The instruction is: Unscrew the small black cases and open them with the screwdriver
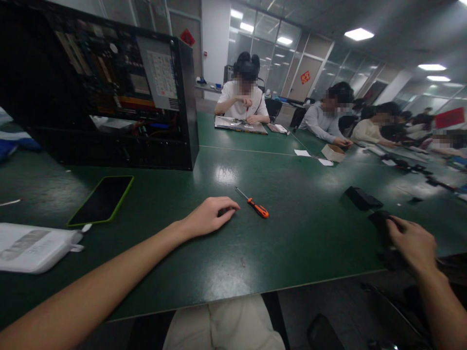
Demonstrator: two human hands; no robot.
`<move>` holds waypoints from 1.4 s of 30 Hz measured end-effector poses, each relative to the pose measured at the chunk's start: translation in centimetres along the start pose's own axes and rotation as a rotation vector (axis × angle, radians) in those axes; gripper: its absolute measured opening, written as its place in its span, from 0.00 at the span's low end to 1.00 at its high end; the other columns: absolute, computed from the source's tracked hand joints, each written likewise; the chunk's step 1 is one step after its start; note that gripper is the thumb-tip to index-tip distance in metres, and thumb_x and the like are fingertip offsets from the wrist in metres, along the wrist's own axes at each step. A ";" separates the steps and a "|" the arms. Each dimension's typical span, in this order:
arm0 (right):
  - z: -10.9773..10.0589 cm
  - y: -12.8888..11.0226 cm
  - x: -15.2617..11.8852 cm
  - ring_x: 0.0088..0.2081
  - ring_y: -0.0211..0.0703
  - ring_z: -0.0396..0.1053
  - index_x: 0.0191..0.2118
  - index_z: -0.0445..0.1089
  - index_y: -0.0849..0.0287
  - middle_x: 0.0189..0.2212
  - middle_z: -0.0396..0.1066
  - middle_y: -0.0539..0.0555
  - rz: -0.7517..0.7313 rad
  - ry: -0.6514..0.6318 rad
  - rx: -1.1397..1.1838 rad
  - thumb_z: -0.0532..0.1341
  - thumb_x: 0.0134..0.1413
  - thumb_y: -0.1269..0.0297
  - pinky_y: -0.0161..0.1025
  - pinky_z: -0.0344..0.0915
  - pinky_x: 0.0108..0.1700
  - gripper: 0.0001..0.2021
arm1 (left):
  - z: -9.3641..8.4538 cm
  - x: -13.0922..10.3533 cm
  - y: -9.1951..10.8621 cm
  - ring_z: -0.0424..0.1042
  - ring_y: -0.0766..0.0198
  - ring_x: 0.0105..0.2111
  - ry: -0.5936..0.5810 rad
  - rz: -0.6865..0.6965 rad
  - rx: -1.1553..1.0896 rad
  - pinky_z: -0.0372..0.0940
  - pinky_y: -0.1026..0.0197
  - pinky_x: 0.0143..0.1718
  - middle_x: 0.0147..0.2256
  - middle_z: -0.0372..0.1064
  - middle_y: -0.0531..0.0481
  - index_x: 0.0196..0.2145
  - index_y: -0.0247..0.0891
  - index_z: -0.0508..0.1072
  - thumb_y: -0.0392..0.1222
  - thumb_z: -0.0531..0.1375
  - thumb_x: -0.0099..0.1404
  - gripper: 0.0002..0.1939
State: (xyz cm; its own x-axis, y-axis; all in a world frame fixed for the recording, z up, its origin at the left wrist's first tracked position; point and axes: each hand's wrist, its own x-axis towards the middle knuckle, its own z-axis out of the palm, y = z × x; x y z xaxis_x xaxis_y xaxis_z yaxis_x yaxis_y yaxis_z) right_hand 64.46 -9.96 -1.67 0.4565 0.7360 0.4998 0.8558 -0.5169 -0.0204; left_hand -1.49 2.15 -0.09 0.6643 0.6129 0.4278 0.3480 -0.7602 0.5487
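My left hand [211, 215] rests on the green table [292, 243], its fingers curled loosely with a gap below the thumb and nothing visible in them. Just right of its fingertips lies an orange and black screwdriver [260, 209], its shaft pointing up and left. At the right, my right hand [414, 243] is closed on a dark object [381, 223] near the table's front edge; the object is blurred and I cannot make out what it is. A black block-shaped item [363, 198] lies just beyond that hand.
An open black computer case [188, 107] stands at the back left. Before it lie a phone with a green edge [100, 200] and a white pouch [34, 248]. Across the table a person [242, 99] works over a flat panel [239, 125]; other people sit farther right.
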 end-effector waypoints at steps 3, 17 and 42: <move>0.1 -0.2 0.0 0.52 0.63 0.76 0.54 0.80 0.59 0.52 0.79 0.64 0.011 -0.007 -0.013 0.45 0.65 0.38 0.51 0.71 0.47 0.36 | 0.0 0.0 0.0 0.78 0.60 0.42 -0.002 0.007 0.001 0.70 0.58 0.46 0.45 0.78 0.46 0.49 0.39 0.78 0.38 0.58 0.74 0.11; -1.2 -1.3 1.1 0.43 0.66 0.77 0.54 0.81 0.56 0.44 0.80 0.67 0.072 -0.139 -0.117 0.48 0.65 0.45 0.52 0.69 0.40 0.30 | -0.1 0.0 0.0 0.77 0.59 0.44 -0.049 0.043 -0.003 0.69 0.57 0.49 0.46 0.78 0.46 0.49 0.39 0.78 0.37 0.58 0.74 0.10; -1.3 -1.5 1.9 0.49 0.64 0.77 0.55 0.80 0.58 0.51 0.79 0.63 0.004 -0.187 -0.166 0.47 0.67 0.48 0.49 0.69 0.43 0.29 | -0.2 0.1 0.4 0.77 0.57 0.47 -0.077 0.083 0.001 0.70 0.55 0.51 0.46 0.78 0.45 0.49 0.38 0.78 0.37 0.57 0.75 0.11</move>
State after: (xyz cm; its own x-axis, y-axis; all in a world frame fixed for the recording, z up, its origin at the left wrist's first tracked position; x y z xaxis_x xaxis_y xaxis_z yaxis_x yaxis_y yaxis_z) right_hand 63.67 -8.33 0.38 0.5104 0.7938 0.3308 0.8091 -0.5736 0.1279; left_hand -1.47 1.97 0.29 0.7395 0.5298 0.4153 0.2905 -0.8077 0.5130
